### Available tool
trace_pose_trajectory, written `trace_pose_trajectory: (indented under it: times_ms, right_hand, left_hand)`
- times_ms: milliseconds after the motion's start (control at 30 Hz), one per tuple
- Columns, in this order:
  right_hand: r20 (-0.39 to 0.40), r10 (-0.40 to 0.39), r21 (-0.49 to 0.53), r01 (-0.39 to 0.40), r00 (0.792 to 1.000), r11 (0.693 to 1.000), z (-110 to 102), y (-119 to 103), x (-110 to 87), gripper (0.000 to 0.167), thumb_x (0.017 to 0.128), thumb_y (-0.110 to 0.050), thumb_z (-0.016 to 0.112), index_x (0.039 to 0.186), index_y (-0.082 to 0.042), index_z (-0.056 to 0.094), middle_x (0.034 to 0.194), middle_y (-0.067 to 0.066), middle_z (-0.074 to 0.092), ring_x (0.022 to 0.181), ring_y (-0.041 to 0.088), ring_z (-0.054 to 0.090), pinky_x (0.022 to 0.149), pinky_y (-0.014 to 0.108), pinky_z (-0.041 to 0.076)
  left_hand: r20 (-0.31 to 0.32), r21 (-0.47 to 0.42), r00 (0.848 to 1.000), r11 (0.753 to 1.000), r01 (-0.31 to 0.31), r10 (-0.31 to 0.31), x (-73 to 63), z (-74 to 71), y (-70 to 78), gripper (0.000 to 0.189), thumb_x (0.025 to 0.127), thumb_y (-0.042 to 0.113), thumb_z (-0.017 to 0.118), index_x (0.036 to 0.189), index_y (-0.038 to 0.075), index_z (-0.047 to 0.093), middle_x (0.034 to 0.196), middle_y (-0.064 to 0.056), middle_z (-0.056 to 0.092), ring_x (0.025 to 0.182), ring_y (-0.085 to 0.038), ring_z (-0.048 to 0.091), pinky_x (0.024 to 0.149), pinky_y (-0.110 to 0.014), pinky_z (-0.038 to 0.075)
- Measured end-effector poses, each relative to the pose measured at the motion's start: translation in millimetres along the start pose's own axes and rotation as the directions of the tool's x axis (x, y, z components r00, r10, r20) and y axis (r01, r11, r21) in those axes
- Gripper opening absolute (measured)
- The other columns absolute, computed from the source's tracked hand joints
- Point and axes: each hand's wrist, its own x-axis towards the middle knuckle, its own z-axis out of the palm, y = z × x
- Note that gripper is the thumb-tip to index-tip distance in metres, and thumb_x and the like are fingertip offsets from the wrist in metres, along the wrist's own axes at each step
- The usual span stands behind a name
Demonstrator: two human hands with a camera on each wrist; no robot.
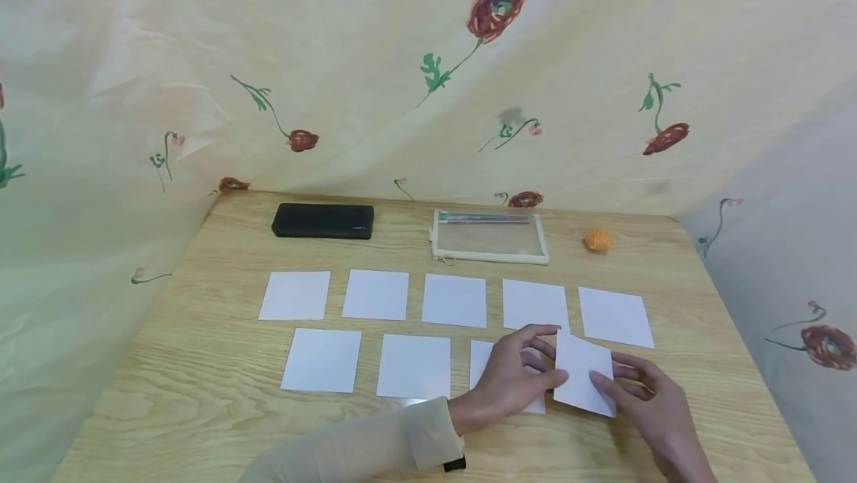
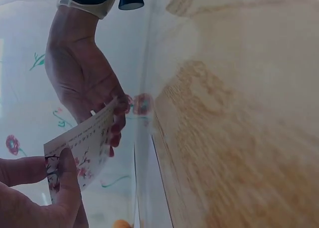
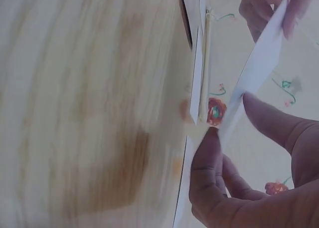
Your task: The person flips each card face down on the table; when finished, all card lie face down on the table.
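Note:
A white card (image 1: 584, 374) is held up, tilted, above the front right part of the table. My left hand (image 1: 512, 373) pinches its left edge between thumb and fingers. On its right edge, my right hand (image 1: 652, 402) pinches it in the same way. The side toward the head is blank white. In the left wrist view the card (image 2: 82, 163) shows its other side, printed with pink blossoms, dark branches and small lines of text. Behind my left hand, a white card (image 1: 478, 364) on the table is partly hidden.
Several white cards (image 1: 323, 360) lie in two rows on the wooden table (image 1: 201, 394). Along the back are a black oblong case (image 1: 323, 221), a clear zip pouch (image 1: 492, 237) with slim sticks inside, and a small orange ball (image 1: 599, 240). A flowered cloth (image 1: 361, 59) hangs behind.

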Motion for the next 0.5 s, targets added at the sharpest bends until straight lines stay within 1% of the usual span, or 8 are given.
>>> trace_pose_trajectory:
  times_ms: [67,167,233,300,400,433,500]
  right_hand:
    - [-0.030,-0.015,0.004,0.015,0.999,1.000,-1,3,0.8,0.084,0.091,-0.051,0.078,0.154,-0.006,0.045,0.130,0.009,0.066,0.087,-0.015,0.057,0.075,0.014,0.053]
    - [-0.078,-0.028,-0.005,0.028,0.997,1.000,-3,6,2.5,0.079,0.090,-0.047,0.081,0.150,-0.007,0.049,0.119,-0.003,0.067,0.083,-0.015,0.056,0.073,0.014,0.053]
    - [-0.100,-0.032,-0.013,0.031,0.995,0.999,-4,8,4.4,0.078,0.089,-0.046,0.082,0.148,-0.007,0.051,0.119,-0.001,0.067,0.083,-0.014,0.056,0.072,0.014,0.052]
    - [-0.115,-0.024,-0.026,0.022,0.993,0.999,-6,10,6.7,0.079,0.088,-0.046,0.083,0.148,-0.006,0.051,0.123,0.005,0.066,0.082,-0.013,0.055,0.071,0.014,0.052]
    - [-0.122,-0.012,-0.044,0.006,0.992,0.999,-7,13,10.6,0.078,0.088,-0.045,0.083,0.148,-0.006,0.050,0.125,0.008,0.066,0.082,-0.010,0.055,0.070,0.015,0.053]
    - [-0.119,-0.008,-0.051,0.002,0.993,0.999,-8,14,11.7,0.078,0.088,-0.044,0.084,0.148,-0.006,0.050,0.124,0.007,0.066,0.082,-0.010,0.056,0.070,0.016,0.053]
    - [-0.110,-0.009,-0.065,0.001,0.994,0.998,-9,16,13.5,0.078,0.088,-0.044,0.084,0.148,-0.007,0.051,0.120,0.005,0.067,0.081,-0.008,0.056,0.069,0.017,0.053]
  left_hand:
    - [-0.004,0.014,1.000,1.000,0.002,-0.002,0.6,-0.8,-1.2,0.056,0.092,0.004,0.076,0.144,0.015,0.061,0.111,0.002,0.071,0.082,0.005,0.066,0.073,-0.013,0.056]
    - [-0.003,-0.012,0.999,0.999,0.032,-0.032,0.6,-0.8,-2.0,0.056,0.092,0.001,0.073,0.145,0.012,0.060,0.115,0.001,0.071,0.080,0.001,0.068,0.072,-0.015,0.058]
    - [-0.002,-0.042,0.998,0.997,0.064,-0.064,-0.1,-0.1,-2.2,0.054,0.094,0.002,0.071,0.146,0.011,0.060,0.120,-0.002,0.071,0.079,-0.004,0.072,0.072,-0.018,0.060]
    - [0.001,-0.056,0.995,0.993,0.101,-0.101,-1.1,1.0,-1.8,0.051,0.095,0.005,0.070,0.146,0.009,0.060,0.126,-0.004,0.071,0.080,-0.010,0.075,0.074,-0.020,0.061]
    - [0.021,-0.019,0.988,0.988,0.153,-0.153,-2.3,2.6,-1.8,0.048,0.098,0.014,0.068,0.144,0.006,0.061,0.131,-0.004,0.072,0.082,-0.015,0.077,0.077,-0.021,0.061]
    - [0.029,0.004,0.985,0.985,0.170,-0.170,-2.6,3.0,-1.8,0.047,0.099,0.017,0.068,0.144,0.005,0.061,0.127,-0.005,0.074,0.082,-0.015,0.077,0.078,-0.020,0.060]
    - [0.045,0.013,0.977,0.978,0.207,-0.208,-2.6,3.8,-1.8,0.047,0.099,0.020,0.067,0.143,0.004,0.062,0.118,-0.005,0.077,0.082,-0.015,0.078,0.079,-0.023,0.061]
